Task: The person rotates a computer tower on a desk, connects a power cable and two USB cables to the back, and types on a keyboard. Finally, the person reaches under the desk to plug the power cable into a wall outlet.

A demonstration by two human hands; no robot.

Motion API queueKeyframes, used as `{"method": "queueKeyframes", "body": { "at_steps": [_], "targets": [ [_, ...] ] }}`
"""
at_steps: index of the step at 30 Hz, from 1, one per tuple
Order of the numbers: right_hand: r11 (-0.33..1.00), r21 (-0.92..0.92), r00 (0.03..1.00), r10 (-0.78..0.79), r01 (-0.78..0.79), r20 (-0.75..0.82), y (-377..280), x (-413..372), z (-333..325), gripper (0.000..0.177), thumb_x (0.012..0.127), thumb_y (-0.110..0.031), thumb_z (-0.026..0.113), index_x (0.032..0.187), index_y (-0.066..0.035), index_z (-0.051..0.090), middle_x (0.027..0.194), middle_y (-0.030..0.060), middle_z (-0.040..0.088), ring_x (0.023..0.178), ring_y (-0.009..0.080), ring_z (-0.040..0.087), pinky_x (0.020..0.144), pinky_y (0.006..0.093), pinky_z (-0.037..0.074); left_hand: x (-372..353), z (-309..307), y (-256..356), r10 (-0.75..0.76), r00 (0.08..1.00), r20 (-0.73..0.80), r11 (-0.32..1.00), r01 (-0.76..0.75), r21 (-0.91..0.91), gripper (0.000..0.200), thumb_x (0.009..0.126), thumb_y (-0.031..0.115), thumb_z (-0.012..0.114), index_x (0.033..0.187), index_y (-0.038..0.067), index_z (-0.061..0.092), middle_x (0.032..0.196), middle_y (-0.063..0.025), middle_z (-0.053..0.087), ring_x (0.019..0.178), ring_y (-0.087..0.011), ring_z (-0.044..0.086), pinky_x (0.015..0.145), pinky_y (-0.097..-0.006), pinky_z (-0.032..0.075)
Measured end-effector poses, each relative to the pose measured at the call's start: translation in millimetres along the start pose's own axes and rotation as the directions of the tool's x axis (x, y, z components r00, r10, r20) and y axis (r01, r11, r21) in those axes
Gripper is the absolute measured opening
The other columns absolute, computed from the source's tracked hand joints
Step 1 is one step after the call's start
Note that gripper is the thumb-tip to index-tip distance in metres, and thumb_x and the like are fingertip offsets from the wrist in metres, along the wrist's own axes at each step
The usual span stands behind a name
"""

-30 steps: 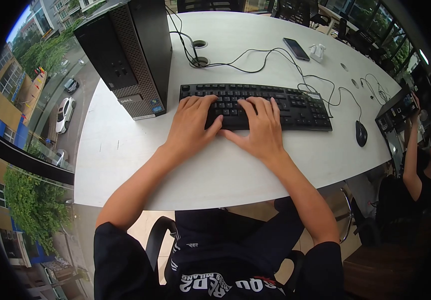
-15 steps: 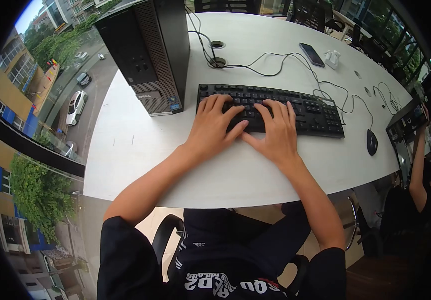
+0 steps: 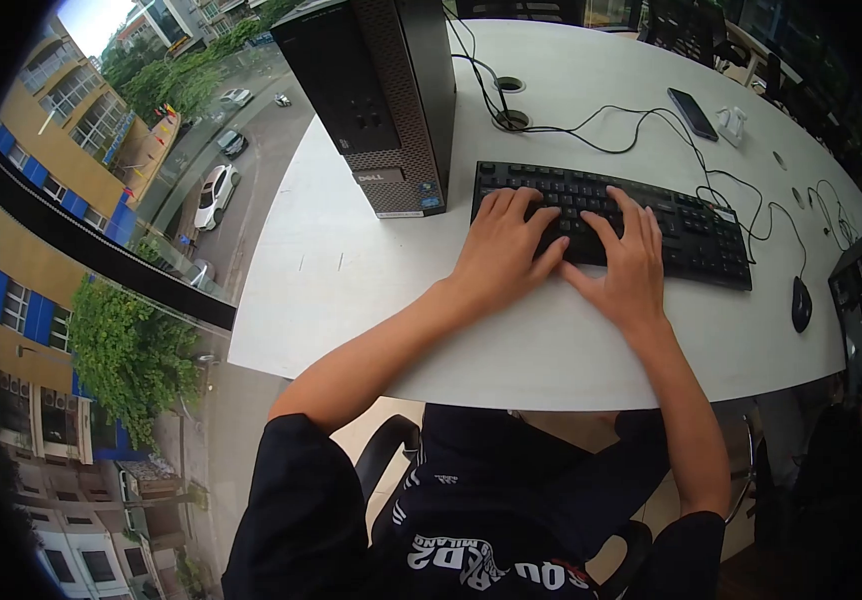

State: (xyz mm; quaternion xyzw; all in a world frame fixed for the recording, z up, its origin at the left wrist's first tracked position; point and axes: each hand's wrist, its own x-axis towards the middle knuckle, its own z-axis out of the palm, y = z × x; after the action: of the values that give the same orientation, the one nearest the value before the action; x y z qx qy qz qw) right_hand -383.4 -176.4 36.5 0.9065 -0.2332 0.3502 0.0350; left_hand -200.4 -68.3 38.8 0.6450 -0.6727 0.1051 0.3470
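A black keyboard [image 3: 701, 245] lies on the white table [image 3: 391, 310] in front of me. My left hand [image 3: 509, 245] rests over its left part, fingers spread across the keys and the thumb near the front edge. Beside it, my right hand [image 3: 626, 255] covers the middle of the keyboard, its fingers apart and reaching up the key rows. The two thumbs come close together by the keyboard's front edge. Neither hand grips anything. The keys under my fingertips are partly hidden.
A black Dell computer tower [image 3: 381, 120] stands upright behind the keyboard's left end. To the right lies a black mouse [image 3: 801, 304]. A phone [image 3: 692, 113] and a small white object [image 3: 731, 125] lie at the back, with cables [image 3: 641, 115] across the table. A window borders the left side.
The whole view has shifted, so table, tower and keyboard appear further right. My hands stay on the keyboard, with small finger movements; the right fingers look more stretched.
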Motion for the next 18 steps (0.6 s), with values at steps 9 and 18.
{"method": "queueKeyframes", "body": {
  "at_steps": [9, 18],
  "targets": [
    [0.999, 0.008, 0.999, 0.033, -0.033, 0.016, -0.9, 0.9, 4.0, 0.082, 0.072, -0.041, 0.092, 0.138, -0.004, 0.059, 0.137, 0.0151, 0.060, 0.135, 0.0314, 0.053, 0.124, 0.0557, 0.031, -1.6, 2.8, -3.6, 0.037, 0.998, -0.053, 0.998, -0.034, 0.048, 0.040, 0.096, 0.027, 0.074, 0.127, 0.002, 0.069, 0.128, -0.0162, 0.064, 0.125, -0.0369, 0.057, 0.114, -0.0484, 0.041],
    [0.999, -0.025, 0.999, 0.030, -0.030, 0.018, -0.4, -0.1, 0.9, 0.078, 0.074, -0.046, 0.091, 0.133, -0.003, 0.064, 0.136, 0.0148, 0.060, 0.134, 0.0318, 0.053, 0.124, 0.0578, 0.030, 2.2, -2.8, -3.8, 0.015, 1.000, 0.015, 1.000, -0.015, 0.022, 0.045, 0.095, 0.026, 0.074, 0.131, 0.000, 0.064, 0.123, -0.0166, 0.066, 0.126, -0.0361, 0.056, 0.114, -0.0480, 0.040]
  ]
}}
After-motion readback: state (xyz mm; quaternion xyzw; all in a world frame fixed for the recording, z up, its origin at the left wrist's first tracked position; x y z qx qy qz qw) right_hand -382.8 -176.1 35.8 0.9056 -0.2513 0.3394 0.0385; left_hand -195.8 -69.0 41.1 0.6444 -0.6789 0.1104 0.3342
